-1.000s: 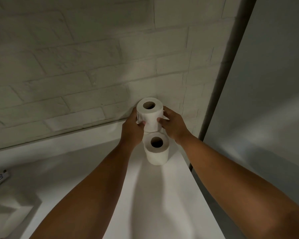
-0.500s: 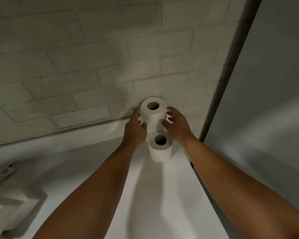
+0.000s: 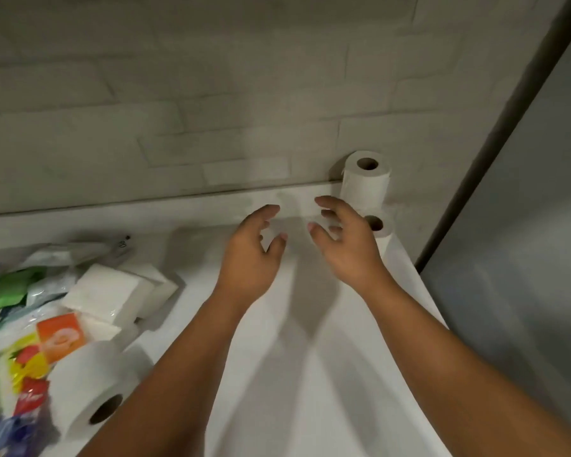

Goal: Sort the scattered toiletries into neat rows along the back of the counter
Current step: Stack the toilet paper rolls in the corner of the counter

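Standing upright in the back right corner of the worktop (image 3: 310, 374), a toilet roll (image 3: 365, 186) rests against the brick wall (image 3: 178, 94), core hole facing up. A second toilet roll (image 3: 385, 229) stands just in front of it, also hole up, on the right edge of the worktop. Its near side is hidden by the right hand, and contact between the two rolls cannot be confirmed.

Both hands hover over the back of the worktop, just left of the two rolls. The left hand (image 3: 251, 258) is spread wide with fingers loosely bent, holding nothing. The right hand (image 3: 346, 245) is likewise wide and holding nothing, its fingers curved and its palm turned toward the left hand. A gap separates the two hands.

The unsorted items lie in a heap at the left edge of the worktop (image here is blurred, so labels are unreadable). White tissue packs (image 3: 109, 291) lie nearest the middle, overlapping one another. An orange packet (image 3: 61, 336) lies in front of them, and green packets (image 3: 4, 288) sit at the far left. A large toilet roll (image 3: 83, 384) lies on its side at the front left, core hole toward the front edge.

A grey panel (image 3: 524, 225) borders the right edge.
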Demonstrator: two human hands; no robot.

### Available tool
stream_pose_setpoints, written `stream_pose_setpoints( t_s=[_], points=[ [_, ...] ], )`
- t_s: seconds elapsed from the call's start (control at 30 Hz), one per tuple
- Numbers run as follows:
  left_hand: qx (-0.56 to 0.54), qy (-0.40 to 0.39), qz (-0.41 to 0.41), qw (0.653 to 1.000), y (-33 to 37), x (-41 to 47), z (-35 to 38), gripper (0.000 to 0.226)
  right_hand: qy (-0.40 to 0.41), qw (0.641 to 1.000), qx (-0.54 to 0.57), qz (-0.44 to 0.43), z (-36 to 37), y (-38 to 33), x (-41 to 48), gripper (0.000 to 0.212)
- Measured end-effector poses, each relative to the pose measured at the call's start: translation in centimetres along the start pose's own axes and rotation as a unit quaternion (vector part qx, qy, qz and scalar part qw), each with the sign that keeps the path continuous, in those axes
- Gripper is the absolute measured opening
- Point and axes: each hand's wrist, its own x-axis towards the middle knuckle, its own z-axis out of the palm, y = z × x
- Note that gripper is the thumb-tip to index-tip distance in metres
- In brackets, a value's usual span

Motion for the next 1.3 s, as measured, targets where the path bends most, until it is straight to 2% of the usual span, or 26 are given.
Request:
stream_pose_setpoints(
  t_s=[0.2,0.47,0.73,0.83,0.93,1.07,1.3],
  points=[
    [0.076,0.017,0.008,0.997,-2.7,-6.3,-9.1,0.041,-0.091,0.996,0.018,-0.006,7.2,-3.5,-5.9,0.040],
    [0.204,0.008,-0.052,0.978,-9.4,-14.1,-21.4,0.043,-0.211,0.977,-0.014,0.015,18.4,-6.0,-13.7,0.039],
    [0.308,-0.093,-0.119,0.939,-13.9,-17.8,-26.7,0.098,-0.281,0.953,-0.080,0.078,25.9,-6.4,-17.7,0.048],
    [0.366,-0.111,-0.116,0.917,-15.2,-18.5,-27.2,0.110,-0.298,0.944,-0.100,0.099,27.7,-6.3,-18.5,0.048],
    [0.423,-0.108,-0.093,0.895,-15.7,-18.9,-26.8,0.113,-0.303,0.941,-0.100,0.111,28.6,-6.1,-19.0,0.045],
    [0.403,-0.090,-0.055,0.909,-15.5,-18.9,-26.5,0.105,-0.295,0.943,-0.076,0.131,28.8,-5.7,-19.1,0.044],
    [0.300,-0.094,0.057,0.947,-13.9,-17.8,-25.5,0.105,-0.257,0.942,0.063,0.209,25.9,-5.9,-17.8,0.050]
  ],
)
